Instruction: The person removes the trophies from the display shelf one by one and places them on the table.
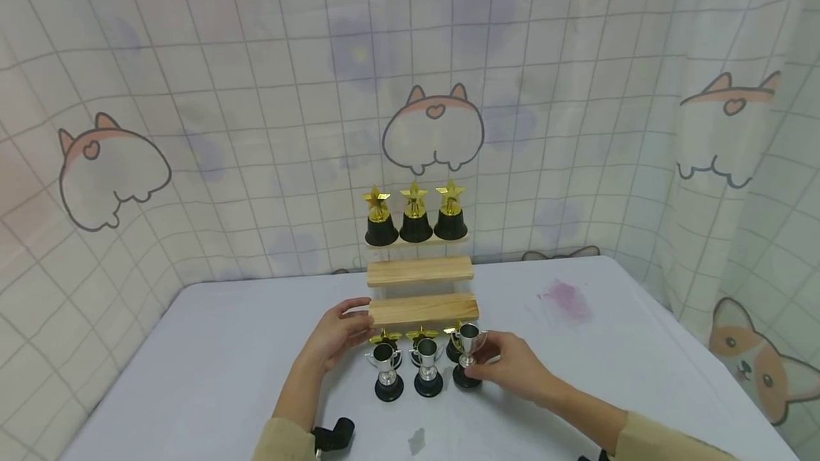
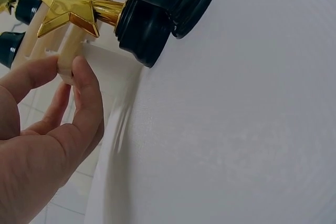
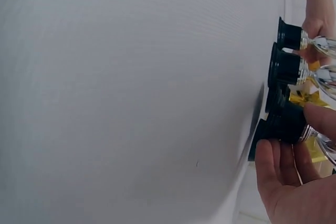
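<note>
"At the left end of the lowest wooden plank (image 1: 424,310), what is the left hand (image 1: 337,335) doing?"

"Pinching that end between thumb and fingers, perhaps to steady it."

"And rightward from there?"

"The left silver cup (image 1: 386,374), then the middle silver cup (image 1: 427,373), both upright on the white cloth (image 1: 224,361), mouths up, with no hand on them. Gold star trophies (image 1: 422,335) stand behind the row."

"Where is the third?"

"At the row's right end: the right silver cup (image 1: 468,339), its long axis close to vertical, mouth up, handles out to left and right. The right hand (image 1: 511,367) grips it low, thumb and fingers about its black base."

"Which step is that?"

"Lining up the cups, it seems; whether this one is being set down or lifted, one moment cannot settle, nor whether its base bears fully on the cloth. If set down, the next move calls for levelling the base, then easing the fingers off without knocking the star behind."
</note>
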Demonstrator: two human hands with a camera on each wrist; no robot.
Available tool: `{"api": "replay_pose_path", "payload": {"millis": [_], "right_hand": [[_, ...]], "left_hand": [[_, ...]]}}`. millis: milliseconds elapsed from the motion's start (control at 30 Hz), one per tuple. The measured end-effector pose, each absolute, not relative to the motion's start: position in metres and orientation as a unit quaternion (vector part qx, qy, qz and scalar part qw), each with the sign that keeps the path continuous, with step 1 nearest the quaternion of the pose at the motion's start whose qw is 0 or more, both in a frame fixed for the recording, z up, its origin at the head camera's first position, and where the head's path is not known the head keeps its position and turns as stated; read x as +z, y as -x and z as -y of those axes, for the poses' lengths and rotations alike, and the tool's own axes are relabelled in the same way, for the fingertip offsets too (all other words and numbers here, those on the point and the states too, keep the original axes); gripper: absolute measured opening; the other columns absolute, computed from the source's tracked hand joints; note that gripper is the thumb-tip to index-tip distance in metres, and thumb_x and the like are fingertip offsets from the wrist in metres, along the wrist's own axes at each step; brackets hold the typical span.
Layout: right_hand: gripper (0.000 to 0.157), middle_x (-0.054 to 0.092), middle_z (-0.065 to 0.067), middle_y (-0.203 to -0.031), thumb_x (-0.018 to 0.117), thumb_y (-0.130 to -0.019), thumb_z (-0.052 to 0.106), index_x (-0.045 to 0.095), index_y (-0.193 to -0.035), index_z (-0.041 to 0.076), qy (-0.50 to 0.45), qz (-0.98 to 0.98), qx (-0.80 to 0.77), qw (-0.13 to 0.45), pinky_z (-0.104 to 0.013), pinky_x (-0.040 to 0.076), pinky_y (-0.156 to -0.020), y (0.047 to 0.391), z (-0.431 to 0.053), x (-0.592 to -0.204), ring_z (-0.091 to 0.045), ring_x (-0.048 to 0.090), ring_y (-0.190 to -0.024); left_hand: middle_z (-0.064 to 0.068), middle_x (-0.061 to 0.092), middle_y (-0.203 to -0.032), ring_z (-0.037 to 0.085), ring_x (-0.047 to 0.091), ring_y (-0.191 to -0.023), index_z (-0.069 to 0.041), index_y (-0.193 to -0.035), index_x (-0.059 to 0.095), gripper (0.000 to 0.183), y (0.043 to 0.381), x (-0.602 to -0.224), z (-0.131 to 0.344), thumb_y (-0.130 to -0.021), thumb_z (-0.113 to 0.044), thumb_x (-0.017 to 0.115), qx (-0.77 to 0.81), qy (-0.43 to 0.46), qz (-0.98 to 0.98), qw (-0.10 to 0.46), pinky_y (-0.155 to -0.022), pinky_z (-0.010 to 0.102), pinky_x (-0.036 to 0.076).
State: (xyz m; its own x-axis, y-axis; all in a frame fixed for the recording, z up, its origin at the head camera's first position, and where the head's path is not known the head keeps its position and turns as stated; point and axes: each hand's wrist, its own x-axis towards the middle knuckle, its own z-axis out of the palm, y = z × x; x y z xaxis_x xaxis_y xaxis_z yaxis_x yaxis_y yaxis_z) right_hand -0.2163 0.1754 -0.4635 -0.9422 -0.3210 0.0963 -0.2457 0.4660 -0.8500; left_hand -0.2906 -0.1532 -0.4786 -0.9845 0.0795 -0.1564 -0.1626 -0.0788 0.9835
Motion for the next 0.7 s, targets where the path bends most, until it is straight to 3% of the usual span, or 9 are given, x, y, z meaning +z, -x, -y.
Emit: {"api": "replay_pose_path", "payload": {"millis": [700], "right_hand": [[0.031,0.070,0.001,-0.085,0.088,-0.078,0.011,0.067,-0.100,0.005,0.188,-0.859,-0.475,0.042,-0.027,0.055,-0.069,0.2191,-0.1729,-0.4728,-0.019,0.068,-0.082]], "left_hand": [[0.023,0.060,-0.119,0.025,0.068,-0.095,0.004,-0.140,0.053,0.050,0.2919,-0.4807,0.1529,-0.092,0.004,0.067,0.738,0.025,-0.669,0.079,-0.088,0.038,0.061]]}}
